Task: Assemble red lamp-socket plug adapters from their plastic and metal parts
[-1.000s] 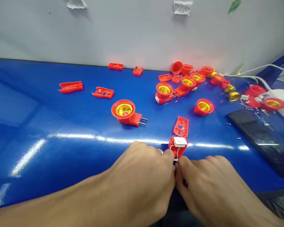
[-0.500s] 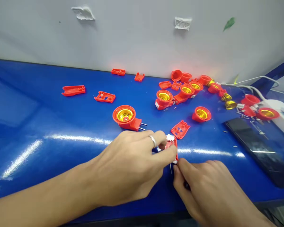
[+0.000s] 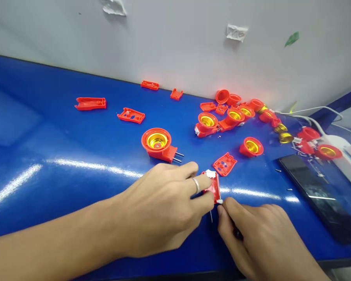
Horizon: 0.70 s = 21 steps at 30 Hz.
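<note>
I see a small red plug housing [image 3: 212, 186] with a white piece on its top edge, held just above the blue table [image 3: 61, 156] close to its near edge. My left hand [image 3: 163, 210] is closed around it, ring finger and thumb pinching its sides. My right hand [image 3: 257, 238] meets the housing's lower corner with fingertips pinched together on something thin and pale; I think it is a small pin or wire, but the view is too blurred to be sure.

Just beyond the housing lies a flat red cover plate [image 3: 224, 164]. Left of and beyond the housing sits a red lamp socket [image 3: 159, 143], its cup lined with a brass screw shell and two prongs pointing toward the housing. Farther beyond the housing, by the wall, is a cluster of sockets [image 3: 231, 115], several cups holding brass shells. Right of the housing lies a dark phone [image 3: 316, 191].
</note>
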{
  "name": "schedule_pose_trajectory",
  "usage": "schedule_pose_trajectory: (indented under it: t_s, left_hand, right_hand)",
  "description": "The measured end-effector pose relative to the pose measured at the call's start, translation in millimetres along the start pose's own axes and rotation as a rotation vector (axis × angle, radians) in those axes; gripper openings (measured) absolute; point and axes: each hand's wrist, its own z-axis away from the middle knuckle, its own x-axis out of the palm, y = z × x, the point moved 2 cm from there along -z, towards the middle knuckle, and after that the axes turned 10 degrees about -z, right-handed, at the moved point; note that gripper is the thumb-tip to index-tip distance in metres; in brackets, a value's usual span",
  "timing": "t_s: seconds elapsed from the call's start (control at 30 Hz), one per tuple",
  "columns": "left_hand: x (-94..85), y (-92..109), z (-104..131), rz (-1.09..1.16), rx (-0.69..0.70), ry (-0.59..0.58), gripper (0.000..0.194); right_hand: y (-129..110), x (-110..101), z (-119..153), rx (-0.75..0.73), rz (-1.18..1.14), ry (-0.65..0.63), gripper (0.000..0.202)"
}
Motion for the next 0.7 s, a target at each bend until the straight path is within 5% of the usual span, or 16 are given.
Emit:
schedule_pose_trajectory:
  t_s: [0.47, 0.7]
  left_hand:
    - [0.2, 5, 4, -0.031, 0.001, -0.004, 0.015]
    - [-0.2, 8, 7, -0.06, -0.011, 0.023, 0.014]
  right_hand:
    - [-4, -3, -13, -0.021, -0.024, -0.08, 0.039]
    - [-1, -8, -16, -0.017, -0.024, -0.249, 0.033]
